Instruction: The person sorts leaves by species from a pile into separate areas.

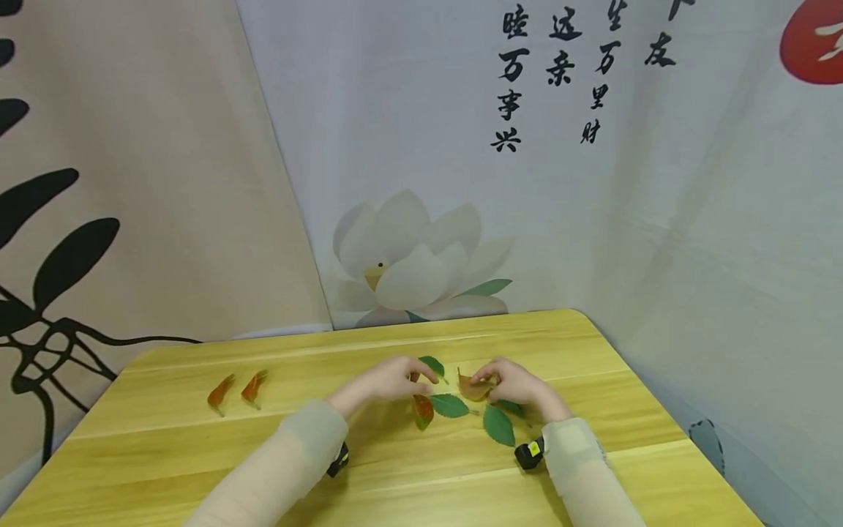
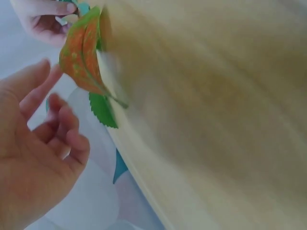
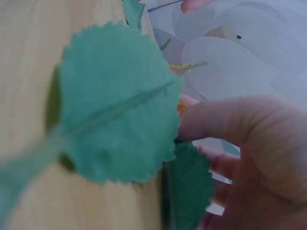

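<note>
1. One brown leaf (image 1: 470, 390) is pinched by the right hand (image 1: 515, 382), just left of its thumb, stem toward the far edge of the table (image 1: 421, 487); whether it touches the wood I can't tell.
2. Left hand (image 1: 394, 377) looks loose-fingered and free, farther from that leaf.
3. Red leaf (image 1: 423, 410) sits just nearside of the left hand, long axis running roughly far edge to near.

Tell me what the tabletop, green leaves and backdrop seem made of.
Tabletop: probably wood or wood-look laminate, smooth with slight sheen; streaky yellow grain shows. Green leaves: plant leaf or a lifelike imitation, fairly matte; toothed edges and a midrib show. Backdrop: likely printed cloth, matte, judging by its soft folds.
</note>
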Demonstrator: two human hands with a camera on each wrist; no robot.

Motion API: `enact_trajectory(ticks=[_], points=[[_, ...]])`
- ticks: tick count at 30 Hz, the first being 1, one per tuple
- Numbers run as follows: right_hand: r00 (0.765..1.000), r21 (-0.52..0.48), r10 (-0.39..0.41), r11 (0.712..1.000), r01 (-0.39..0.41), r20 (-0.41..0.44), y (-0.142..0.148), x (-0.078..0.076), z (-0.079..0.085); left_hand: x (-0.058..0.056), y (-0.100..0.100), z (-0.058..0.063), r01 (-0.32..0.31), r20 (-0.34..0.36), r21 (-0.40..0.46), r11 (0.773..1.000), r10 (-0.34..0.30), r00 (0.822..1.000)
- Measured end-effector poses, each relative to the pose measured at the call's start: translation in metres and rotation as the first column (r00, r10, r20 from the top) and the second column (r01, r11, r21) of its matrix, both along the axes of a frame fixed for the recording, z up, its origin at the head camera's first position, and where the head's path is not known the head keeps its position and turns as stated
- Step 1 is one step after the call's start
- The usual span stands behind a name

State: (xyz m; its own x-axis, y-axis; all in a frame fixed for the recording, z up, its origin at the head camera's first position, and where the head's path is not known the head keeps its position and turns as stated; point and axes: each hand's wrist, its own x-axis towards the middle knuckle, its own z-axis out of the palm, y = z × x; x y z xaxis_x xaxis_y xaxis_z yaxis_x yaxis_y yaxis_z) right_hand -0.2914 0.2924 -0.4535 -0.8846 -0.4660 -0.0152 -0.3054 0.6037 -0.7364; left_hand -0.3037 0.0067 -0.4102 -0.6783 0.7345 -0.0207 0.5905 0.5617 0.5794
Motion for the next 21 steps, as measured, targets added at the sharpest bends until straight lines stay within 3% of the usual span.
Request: enact_trajectory(ticks=[4,9,17,21], points=[[1.000,-0.005,-0.021,1.000,0.021,-0.009,-0.003,0.000,-0.001,-0.005,-0.003,0.003,0.126,0.041,-0.041,0.991,-0.124,0.991],[0.999,-0.002,-0.041,0.999,0.041,-0.017,-0.006,0.001,-0.001,-0.008,-0.007,0.000,0.165,0.166,-0.074,0.983,-0.151,0.974],[0.996,0.009,-0.075,0.997,0.076,-0.053,-0.003,0.001,-0.001,-0.003,-0.019,-0.007,0.225,0.181,-0.076,0.971,-0.208,0.961],[0.994,-0.001,-0.095,0.995,0.095,-0.059,-0.001,0.002,-0.002,0.001,-0.023,-0.008,0.220,0.156,-0.100,0.970,-0.203,0.967]])
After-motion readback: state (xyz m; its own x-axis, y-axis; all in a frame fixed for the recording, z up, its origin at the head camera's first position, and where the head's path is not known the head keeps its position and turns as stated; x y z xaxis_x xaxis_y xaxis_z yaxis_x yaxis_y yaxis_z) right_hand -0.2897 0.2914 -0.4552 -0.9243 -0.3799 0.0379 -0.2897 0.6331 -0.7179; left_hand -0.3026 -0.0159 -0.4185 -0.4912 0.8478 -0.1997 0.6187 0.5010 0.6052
